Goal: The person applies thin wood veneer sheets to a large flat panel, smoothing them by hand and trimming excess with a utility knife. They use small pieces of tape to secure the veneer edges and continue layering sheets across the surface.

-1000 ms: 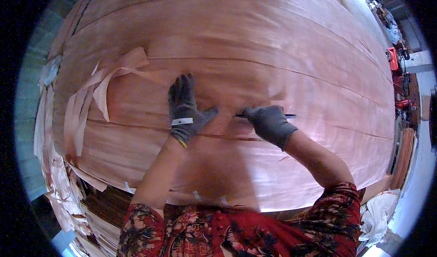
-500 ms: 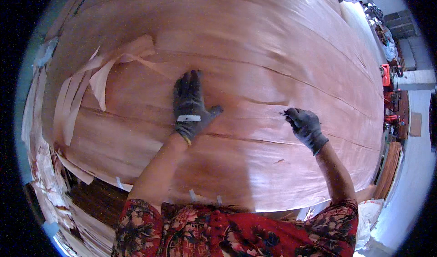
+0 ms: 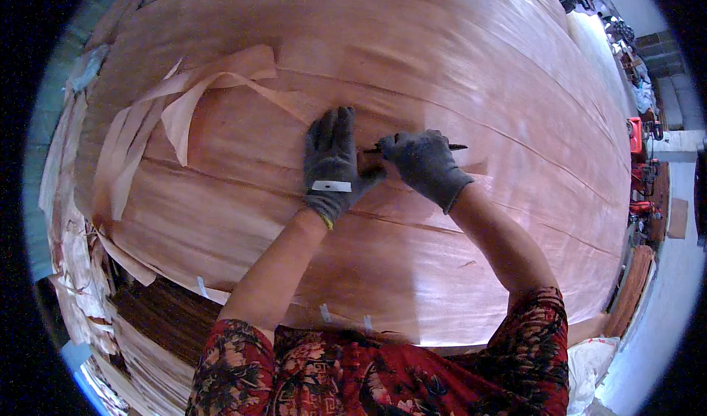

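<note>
Reddish-brown wood veneer (image 3: 331, 269) spreads under both hands, with seams and creases across it. My left hand (image 3: 331, 154), in a dark grey glove with a white tag at its back, lies flat on the veneer, fingers together and thumb out to the right. Just right of it, my gloved right hand (image 3: 426, 158) is closed around a slim dark knife (image 3: 458, 147). Its thin tip points left toward my left hand, and its rear end sticks out behind the knuckles. A small veneer flap lies by the right wrist.
Loose, curled veneer strips (image 3: 180, 118) lie on the sheet to the left. Ragged veneer edges (image 3: 70, 232) hang along the left side. Pieces of pale tape (image 3: 325, 313) mark the near edge. Red equipment (image 3: 637, 136) and a brown stack (image 3: 632, 280) stand at the right.
My right hand has moved left with the knife, close to my left hand. My left hand stays flat on the veneer. The whole view has shifted slightly.
</note>
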`<state>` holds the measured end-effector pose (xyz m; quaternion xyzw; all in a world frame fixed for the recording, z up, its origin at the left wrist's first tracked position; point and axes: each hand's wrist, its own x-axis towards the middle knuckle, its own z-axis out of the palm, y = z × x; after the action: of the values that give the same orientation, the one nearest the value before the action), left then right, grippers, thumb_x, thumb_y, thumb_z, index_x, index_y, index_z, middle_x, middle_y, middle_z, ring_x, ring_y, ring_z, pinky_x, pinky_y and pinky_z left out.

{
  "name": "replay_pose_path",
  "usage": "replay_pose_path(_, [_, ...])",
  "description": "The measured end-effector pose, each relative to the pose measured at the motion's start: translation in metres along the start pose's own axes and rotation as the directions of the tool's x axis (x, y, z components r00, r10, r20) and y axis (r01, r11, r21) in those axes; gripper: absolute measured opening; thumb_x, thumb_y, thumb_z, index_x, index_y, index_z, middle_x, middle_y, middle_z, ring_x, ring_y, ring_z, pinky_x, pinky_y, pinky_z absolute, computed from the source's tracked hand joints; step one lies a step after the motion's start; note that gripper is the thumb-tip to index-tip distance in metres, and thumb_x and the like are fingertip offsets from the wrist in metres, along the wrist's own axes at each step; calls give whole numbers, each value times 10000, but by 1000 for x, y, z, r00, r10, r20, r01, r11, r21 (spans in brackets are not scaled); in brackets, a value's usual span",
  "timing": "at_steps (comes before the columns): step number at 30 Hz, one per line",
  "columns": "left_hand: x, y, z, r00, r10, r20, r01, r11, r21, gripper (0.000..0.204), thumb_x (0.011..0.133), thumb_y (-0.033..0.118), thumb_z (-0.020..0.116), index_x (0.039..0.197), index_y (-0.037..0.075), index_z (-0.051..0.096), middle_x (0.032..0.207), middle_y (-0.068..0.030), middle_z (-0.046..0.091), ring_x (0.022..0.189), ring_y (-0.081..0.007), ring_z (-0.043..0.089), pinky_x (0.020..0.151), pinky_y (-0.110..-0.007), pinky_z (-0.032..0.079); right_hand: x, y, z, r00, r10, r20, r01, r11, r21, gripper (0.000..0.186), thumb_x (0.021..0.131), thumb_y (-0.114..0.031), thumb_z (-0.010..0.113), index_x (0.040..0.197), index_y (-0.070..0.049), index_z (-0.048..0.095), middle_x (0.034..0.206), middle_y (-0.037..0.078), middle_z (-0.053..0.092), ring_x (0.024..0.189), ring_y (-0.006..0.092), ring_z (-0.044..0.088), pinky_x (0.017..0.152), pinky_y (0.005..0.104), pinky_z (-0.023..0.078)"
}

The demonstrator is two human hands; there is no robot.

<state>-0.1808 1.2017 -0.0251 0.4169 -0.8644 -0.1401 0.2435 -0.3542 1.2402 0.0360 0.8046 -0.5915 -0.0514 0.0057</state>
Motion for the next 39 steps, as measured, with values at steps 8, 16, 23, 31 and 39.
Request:
replay_pose_path(8, [2, 2, 1, 1000, -5, 27, 4, 1000, 4, 1139, 649, 562, 725, 1465, -3, 166, 1475, -230, 282, 1352, -388, 286, 1123, -522, 176, -21, 0, 9, 993, 93, -77, -89, 995, 42, 41, 849, -187, 558, 853, -150, 574, 677, 59, 625, 569, 254, 641, 462, 405, 473])
replay_pose_path(16, [3, 2, -2, 997, -11, 82, 8, 999, 39, 1131, 655, 544, 712, 1475, 5, 150, 1495, -229, 249, 1382, -374, 237, 1141, -504, 135, -82, 21, 15, 960, 278, -23, -272, 952, 138, 112, 829, -91, 528, 936, -124, 533, 683, 99, 623, 600, 303, 638, 470, 433, 454])
replay_pose_path(23, [3, 0, 0, 996, -2, 92, -3, 998, 61, 1124, 653, 541, 723, 1472, 8, 167, 1488, -248, 250, 1376, -372, 251, 1141, -496, 140, -126, 15, 11, 869, 483, 111, -494, 860, 130, 106, 860, -108, 487, 960, -111, 521, 732, 132, 652, 665, 332, 658, 491, 454, 467])
replay_pose_path(31, [2, -4, 3, 997, 19, 72, -23, 999, 42, 1115, 665, 548, 720, 1464, -6, 174, 1468, -260, 285, 1365, -375, 273, 1136, -497, 151, -156, -2, 15, 703, 648, 293, -703, 698, 140, 239, 882, -109, 449, 1105, -161, 516, 793, 150, 669, 714, 371, 656, 570, 502, 484])
replay_pose_path(39, [4, 1, 2, 1000, -14, 28, 14, 1000, 12, 1103, 669, 546, 714, 1460, -10, 182, 1452, -277, 297, 1352, -396, 283, 1127, -507, 168, -176, -3, 4, 668, 671, 320, -729, 676, 106, 282, 893, -220, 530, 1175, -210, 543, 928, 122, 664, 786, 327, 660, 608, 466, 509])
